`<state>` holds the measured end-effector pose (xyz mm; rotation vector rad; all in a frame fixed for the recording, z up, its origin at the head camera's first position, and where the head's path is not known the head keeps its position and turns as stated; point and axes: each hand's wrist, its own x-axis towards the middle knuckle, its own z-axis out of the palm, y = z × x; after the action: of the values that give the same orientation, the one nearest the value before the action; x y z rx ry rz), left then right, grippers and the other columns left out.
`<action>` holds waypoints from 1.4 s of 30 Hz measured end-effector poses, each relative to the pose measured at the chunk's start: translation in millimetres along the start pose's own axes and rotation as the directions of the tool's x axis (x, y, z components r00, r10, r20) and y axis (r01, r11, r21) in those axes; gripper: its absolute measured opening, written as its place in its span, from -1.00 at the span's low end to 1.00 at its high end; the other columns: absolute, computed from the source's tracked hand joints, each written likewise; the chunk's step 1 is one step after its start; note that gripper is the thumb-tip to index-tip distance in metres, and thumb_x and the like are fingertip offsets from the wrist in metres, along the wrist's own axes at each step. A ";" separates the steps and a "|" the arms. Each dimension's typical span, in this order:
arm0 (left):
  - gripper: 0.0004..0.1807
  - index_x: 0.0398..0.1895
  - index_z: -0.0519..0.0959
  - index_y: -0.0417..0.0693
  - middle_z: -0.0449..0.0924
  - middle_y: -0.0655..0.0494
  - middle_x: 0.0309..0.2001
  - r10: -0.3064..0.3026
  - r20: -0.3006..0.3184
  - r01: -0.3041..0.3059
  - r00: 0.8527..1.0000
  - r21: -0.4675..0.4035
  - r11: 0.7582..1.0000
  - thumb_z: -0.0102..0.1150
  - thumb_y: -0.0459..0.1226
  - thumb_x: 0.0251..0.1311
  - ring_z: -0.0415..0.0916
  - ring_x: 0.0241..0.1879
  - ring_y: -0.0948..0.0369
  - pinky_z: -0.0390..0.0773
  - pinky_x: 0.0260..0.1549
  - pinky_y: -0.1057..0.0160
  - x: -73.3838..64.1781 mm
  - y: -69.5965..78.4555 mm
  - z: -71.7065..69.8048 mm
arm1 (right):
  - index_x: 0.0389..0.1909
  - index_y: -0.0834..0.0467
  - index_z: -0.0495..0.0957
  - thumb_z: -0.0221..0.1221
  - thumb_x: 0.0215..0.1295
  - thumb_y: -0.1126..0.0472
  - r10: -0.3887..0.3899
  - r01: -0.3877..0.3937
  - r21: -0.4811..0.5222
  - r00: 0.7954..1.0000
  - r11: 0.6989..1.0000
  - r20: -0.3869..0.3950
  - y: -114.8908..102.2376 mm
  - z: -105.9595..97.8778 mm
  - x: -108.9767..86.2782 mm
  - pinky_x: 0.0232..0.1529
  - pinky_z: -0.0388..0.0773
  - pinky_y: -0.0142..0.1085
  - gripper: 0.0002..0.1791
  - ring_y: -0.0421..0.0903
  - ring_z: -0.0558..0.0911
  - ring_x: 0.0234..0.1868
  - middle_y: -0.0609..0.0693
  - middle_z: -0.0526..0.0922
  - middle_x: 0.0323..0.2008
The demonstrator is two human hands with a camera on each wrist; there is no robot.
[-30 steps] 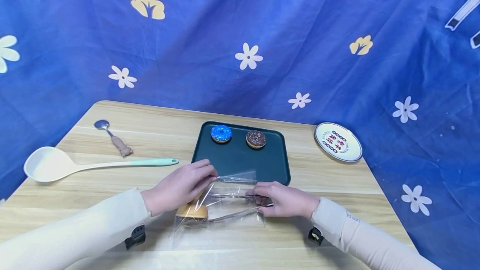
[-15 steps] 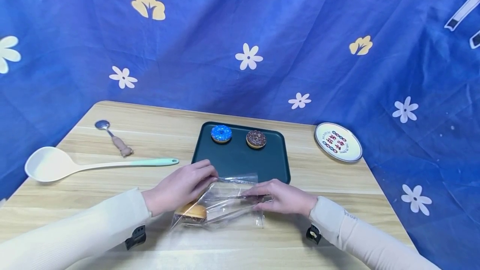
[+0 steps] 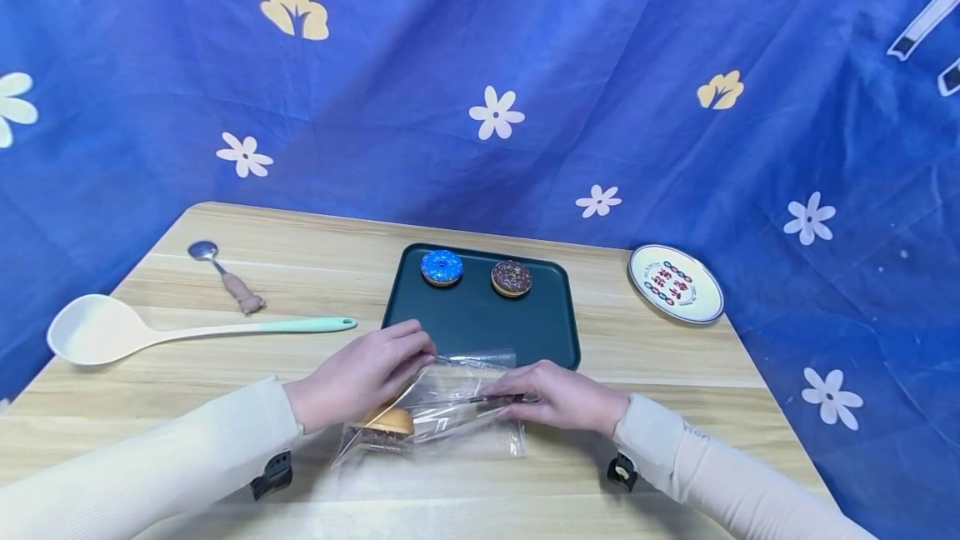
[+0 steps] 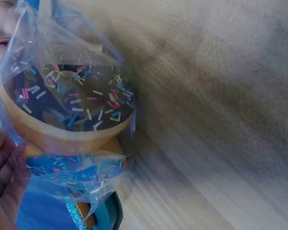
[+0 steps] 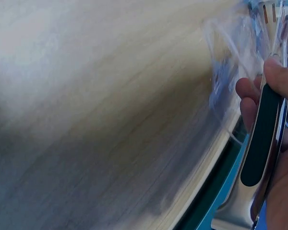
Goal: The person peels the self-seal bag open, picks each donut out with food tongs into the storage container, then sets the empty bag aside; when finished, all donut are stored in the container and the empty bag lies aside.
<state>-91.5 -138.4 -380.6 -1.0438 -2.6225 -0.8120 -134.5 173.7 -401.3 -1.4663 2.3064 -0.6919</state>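
Observation:
My left hand (image 3: 367, 373) pinches the edge of a clear plastic bag (image 3: 468, 373). Inside the bag, a chocolate doughnut with coloured sprinkles (image 4: 72, 100) lies against a blue-iced doughnut (image 4: 77, 165), plain in the left wrist view. From the head, only a tan side and dark icing of the doughnut (image 3: 392, 421) show through the film. My right hand (image 3: 562, 398) grips metal tongs with a dark handle panel (image 5: 261, 136), the thumb on one arm and fingers on the other. The tongs point left into the bag; whether their tips touch a doughnut cannot be told.
A dark green tray (image 3: 472, 323) behind the bag bears a blue doughnut (image 3: 442, 267) and a chocolate doughnut (image 3: 512, 278). To the left lie a white ladle with a mint handle (image 3: 105, 330) and a small spoon (image 3: 234, 282). A printed plate (image 3: 677, 284) stands back right.
The right hand has squeezed the tongs' arms closer together and shifted slightly left. The nearer doughnut in the bag has tilted a little. My left hand has stayed in place.

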 end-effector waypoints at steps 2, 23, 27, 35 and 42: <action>-0.92 -0.15 0.66 0.03 0.56 0.29 -0.24 0.008 0.000 -0.008 1.000 0.001 1.000 0.23 -0.35 0.44 0.49 -0.30 0.47 0.68 -0.25 0.41 0.1 -0.4 -0.2 | 0.34 0.06 0.60 0.21 0.53 0.05 -0.002 0.002 -0.003 1.000 1.000 -0.003 -0.7 -0.2 -0.4 0.32 0.60 -0.38 -0.57 -0.18 0.68 0.28 -0.07 0.71 0.26; -0.85 -0.10 0.67 0.06 0.58 0.26 -0.21 0.039 0.044 -0.040 0.998 0.013 0.999 0.28 -0.39 0.40 0.62 -0.24 0.40 0.72 -0.23 0.39 -0.9 -5.2 -3.2 | 0.34 0.02 0.60 0.21 0.53 -0.01 0.076 -0.075 0.092 0.997 0.993 0.001 2.1 0.7 -21.3 0.30 0.64 -0.32 -0.55 -0.21 0.67 0.28 -0.10 0.71 0.26; -0.83 -0.08 0.67 0.04 0.58 0.26 -0.20 0.054 0.051 -0.054 0.997 0.013 0.998 0.28 -0.41 0.39 0.65 -0.22 0.38 0.73 -0.20 0.39 -1.2 -5.2 -3.5 | 0.33 0.02 0.61 0.20 0.53 -0.01 0.074 -0.073 0.103 0.997 0.992 -0.004 5.3 0.8 -24.9 0.29 0.65 -0.32 -0.56 -0.22 0.68 0.27 -0.10 0.72 0.24; -0.84 -0.08 0.68 -0.01 0.59 0.24 -0.21 0.081 0.029 -0.081 0.996 0.021 0.996 0.29 -0.42 0.38 0.65 -0.22 0.37 0.73 -0.19 0.42 -1.5 -5.9 -3.0 | 0.33 -0.01 0.61 0.23 0.51 0.04 0.085 -0.083 0.119 0.996 0.989 -0.019 6.5 -3.2 -32.7 0.29 0.65 -0.29 -0.58 -0.19 0.68 0.27 -0.12 0.71 0.25; -0.82 -0.07 0.68 -0.02 0.59 0.24 -0.20 0.081 0.036 -0.082 0.996 0.025 0.996 0.31 -0.43 0.36 0.66 -0.22 0.37 0.73 -0.17 0.43 -1.3 -5.6 -3.0 | 0.29 0.04 0.65 0.24 0.51 0.08 0.121 -0.116 0.103 0.992 0.988 -0.039 8.4 -4.7 -40.3 0.28 0.66 -0.28 -0.61 -0.16 0.70 0.25 -0.08 0.74 0.21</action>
<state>-94.4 -144.2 -381.0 -1.1599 -2.5925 -0.7452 -126.2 214.3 -401.7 -1.2701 2.3333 -0.8021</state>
